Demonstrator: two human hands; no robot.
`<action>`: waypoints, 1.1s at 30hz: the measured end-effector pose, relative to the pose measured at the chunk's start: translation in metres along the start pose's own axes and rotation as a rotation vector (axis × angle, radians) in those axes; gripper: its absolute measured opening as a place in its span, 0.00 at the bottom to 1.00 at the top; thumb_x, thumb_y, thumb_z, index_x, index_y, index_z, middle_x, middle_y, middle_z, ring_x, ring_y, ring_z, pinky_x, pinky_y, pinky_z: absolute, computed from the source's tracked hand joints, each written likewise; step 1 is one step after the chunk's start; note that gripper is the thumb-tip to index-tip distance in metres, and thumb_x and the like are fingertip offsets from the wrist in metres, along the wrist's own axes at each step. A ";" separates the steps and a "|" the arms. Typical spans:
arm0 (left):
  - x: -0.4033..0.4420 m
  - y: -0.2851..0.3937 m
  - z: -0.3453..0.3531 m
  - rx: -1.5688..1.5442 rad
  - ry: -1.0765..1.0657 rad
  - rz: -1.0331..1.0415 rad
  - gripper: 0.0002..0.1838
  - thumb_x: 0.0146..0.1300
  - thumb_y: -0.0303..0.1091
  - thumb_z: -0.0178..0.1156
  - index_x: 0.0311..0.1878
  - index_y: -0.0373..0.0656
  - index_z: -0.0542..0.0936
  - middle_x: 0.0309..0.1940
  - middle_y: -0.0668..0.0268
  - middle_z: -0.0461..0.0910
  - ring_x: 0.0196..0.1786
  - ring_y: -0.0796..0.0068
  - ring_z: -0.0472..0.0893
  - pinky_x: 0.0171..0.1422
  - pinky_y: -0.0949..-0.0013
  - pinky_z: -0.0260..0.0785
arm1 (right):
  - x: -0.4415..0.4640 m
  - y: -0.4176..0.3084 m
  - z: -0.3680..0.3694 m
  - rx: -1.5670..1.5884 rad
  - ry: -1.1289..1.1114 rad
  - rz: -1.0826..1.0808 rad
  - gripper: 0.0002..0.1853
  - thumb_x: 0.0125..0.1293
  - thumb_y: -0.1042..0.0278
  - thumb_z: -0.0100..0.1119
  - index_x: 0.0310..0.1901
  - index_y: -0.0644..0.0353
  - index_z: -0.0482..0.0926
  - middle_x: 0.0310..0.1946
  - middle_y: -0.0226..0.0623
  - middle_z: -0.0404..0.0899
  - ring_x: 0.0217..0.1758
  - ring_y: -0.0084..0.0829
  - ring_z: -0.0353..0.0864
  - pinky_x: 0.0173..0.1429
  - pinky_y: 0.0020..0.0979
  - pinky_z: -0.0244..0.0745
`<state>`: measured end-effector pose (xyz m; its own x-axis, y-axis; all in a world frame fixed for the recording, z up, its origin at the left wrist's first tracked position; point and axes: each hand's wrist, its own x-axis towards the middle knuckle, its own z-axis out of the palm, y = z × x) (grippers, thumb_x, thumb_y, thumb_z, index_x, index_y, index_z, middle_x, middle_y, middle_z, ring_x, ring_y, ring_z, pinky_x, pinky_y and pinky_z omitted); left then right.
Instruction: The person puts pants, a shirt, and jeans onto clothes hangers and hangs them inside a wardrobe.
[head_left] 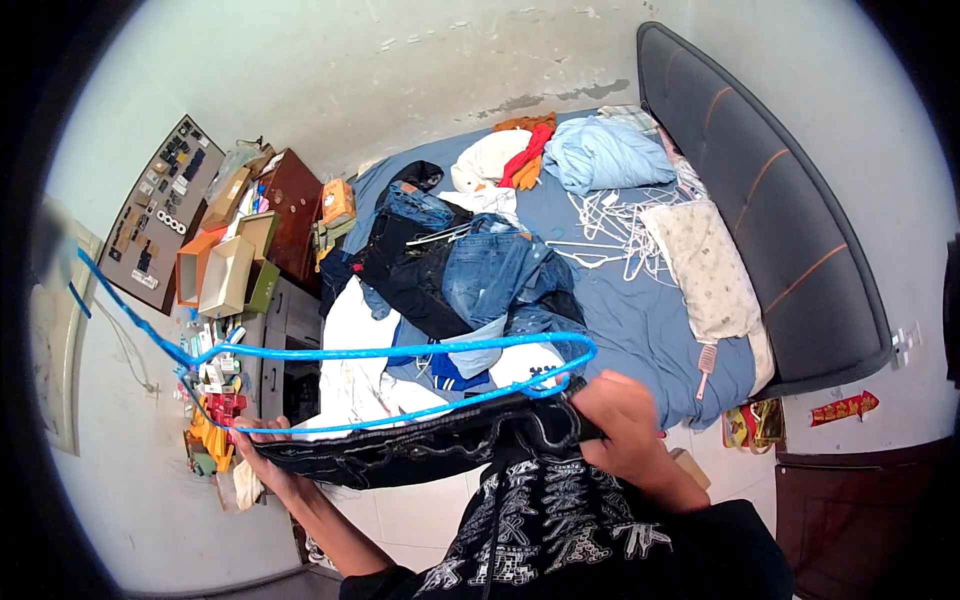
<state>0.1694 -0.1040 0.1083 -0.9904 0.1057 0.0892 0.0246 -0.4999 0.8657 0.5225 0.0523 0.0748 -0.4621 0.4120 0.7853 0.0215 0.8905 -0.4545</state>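
Observation:
A pair of black jeans (400,455) is stretched out in front of my body, waistband upward. My left hand (268,455) closes on the waistband's left end, its fingers partly hidden by the cloth. At the opposite end, my right hand (625,425) is closed on the waistband, slightly blurred. A blue hanger (400,351) lies along the waistband's top edge. Its right end curves close to my right hand, and its hook points up and left. Whether the hanger's lower bar is threaded through a belt loop I cannot tell.
On the bed (640,350) lie blue jeans (490,270), a heap of white hangers (625,235), a folded light-blue cloth (605,155), a pillow (700,265) and a pink hairbrush (706,368). Open boxes (228,275) and a drawer cabinet (275,350) stand at left. A padded headboard (760,200) rises at right.

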 end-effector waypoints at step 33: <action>-0.002 0.025 -0.058 0.010 -0.215 0.073 0.19 0.76 0.49 0.47 0.30 0.49 0.65 0.23 0.75 0.66 0.28 0.82 0.68 0.36 0.74 0.64 | 0.069 0.006 0.026 0.651 -0.203 0.513 0.13 0.63 0.72 0.64 0.49 0.65 0.78 0.42 0.39 0.82 0.47 0.26 0.78 0.53 0.28 0.71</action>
<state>0.1645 -0.1664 0.1015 -0.9340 0.2511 0.2541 0.0978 -0.5045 0.8579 0.4678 0.0815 0.1155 -0.6857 0.6360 0.3541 -0.2137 0.2891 -0.9331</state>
